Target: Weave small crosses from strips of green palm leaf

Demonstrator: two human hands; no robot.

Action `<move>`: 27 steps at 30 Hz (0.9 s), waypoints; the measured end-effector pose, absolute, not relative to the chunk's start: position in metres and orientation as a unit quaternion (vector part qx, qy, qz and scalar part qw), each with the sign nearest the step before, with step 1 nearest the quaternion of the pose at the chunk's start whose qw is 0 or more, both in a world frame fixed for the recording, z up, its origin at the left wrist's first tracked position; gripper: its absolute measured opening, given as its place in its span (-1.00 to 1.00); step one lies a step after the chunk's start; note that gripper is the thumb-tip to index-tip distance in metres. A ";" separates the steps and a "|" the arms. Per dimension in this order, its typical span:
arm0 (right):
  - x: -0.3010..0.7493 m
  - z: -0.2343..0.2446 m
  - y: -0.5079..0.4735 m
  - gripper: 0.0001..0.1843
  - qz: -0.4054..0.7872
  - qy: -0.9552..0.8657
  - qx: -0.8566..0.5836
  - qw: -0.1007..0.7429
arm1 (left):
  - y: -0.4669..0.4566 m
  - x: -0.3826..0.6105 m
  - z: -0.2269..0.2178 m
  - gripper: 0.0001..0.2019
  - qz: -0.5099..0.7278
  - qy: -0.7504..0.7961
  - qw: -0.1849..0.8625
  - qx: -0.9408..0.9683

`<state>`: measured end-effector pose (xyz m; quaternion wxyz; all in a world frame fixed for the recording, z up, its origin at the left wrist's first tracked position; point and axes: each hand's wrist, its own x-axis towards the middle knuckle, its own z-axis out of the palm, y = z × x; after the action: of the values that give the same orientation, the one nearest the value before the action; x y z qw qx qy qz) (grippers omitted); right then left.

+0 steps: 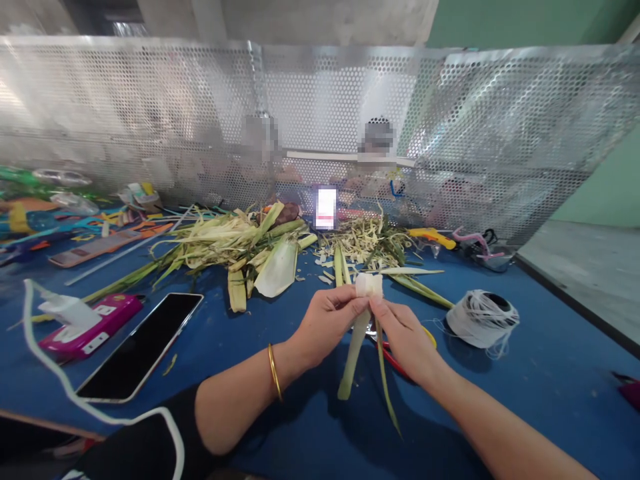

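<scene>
My left hand (327,319) and my right hand (404,337) meet above the blue table (550,373), both pinched on a small folded pale leaf piece (369,285). Its long strip ends (356,353) hang down between my hands toward the table. A gold bangle (274,372) sits on my left wrist. Under my right hand lie red-handled scissors (395,362), mostly hidden.
A spool of white string (483,317) stands right of my hands. A heap of green and pale leaves (240,243) lies behind. A dark phone (143,347) and a pink case (87,325) rest at left. A perforated metal screen (450,133) runs across the back, people behind it.
</scene>
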<state>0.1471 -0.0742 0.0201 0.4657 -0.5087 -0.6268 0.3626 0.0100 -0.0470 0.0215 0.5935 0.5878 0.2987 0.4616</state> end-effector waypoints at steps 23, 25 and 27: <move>0.134 0.015 -0.080 -0.40 0.574 -0.510 -0.454 0.452 | -0.057 0.008 0.031 -0.64 0.410 0.240 0.657 0.585; 0.134 0.014 -0.080 -0.40 0.568 -0.515 -0.471 0.436 | -0.057 0.009 0.030 -0.69 0.427 0.251 0.634 0.594; 0.135 0.016 -0.080 -0.42 0.558 -0.522 -0.479 0.432 | -0.057 0.010 0.029 -0.70 0.439 0.252 0.633 0.585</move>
<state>0.1352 -0.0795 0.0163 0.4322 -0.4791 -0.5222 0.5577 0.0099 -0.0571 0.0294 0.6334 0.5851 0.2520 0.4392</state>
